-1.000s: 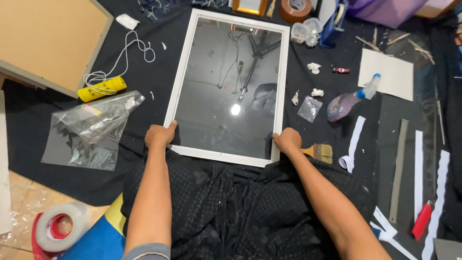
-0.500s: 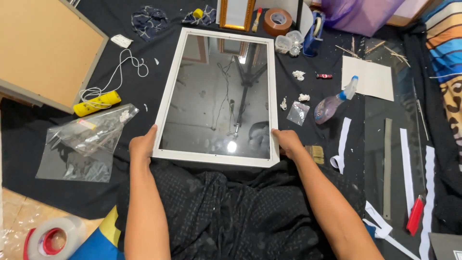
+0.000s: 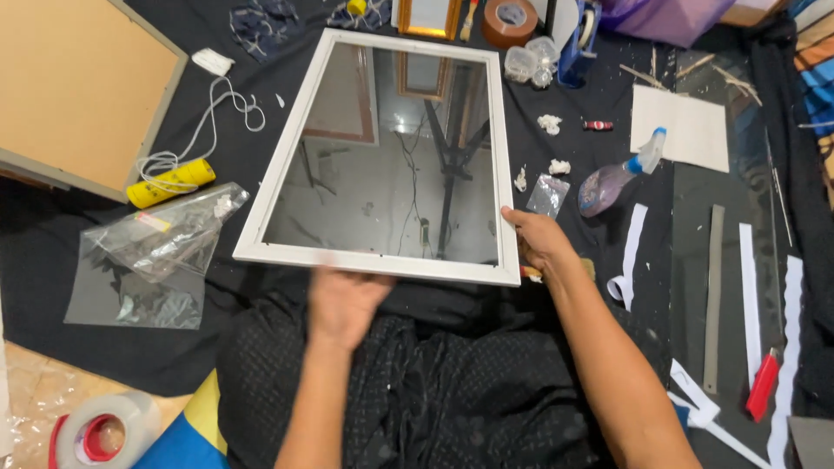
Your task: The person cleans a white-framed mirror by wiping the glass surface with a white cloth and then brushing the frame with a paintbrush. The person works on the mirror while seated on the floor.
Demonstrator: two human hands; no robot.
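**Two bare arms, one hand gripping, one blurred**

The right hand [image 3: 537, 240] is curled closed at the end of a bare forearm that slants in from the lower right. The left hand [image 3: 343, 300] is motion-blurred, palm down with its fingers loosely spread, forearm rising from the bottom edge.

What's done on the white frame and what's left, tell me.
Done: glass sits in the white frame on the black cloth. In hand: right hand grips the frame's right edge; left hand, blurred, is just below its bottom rail. Left: cannot tell from this view.
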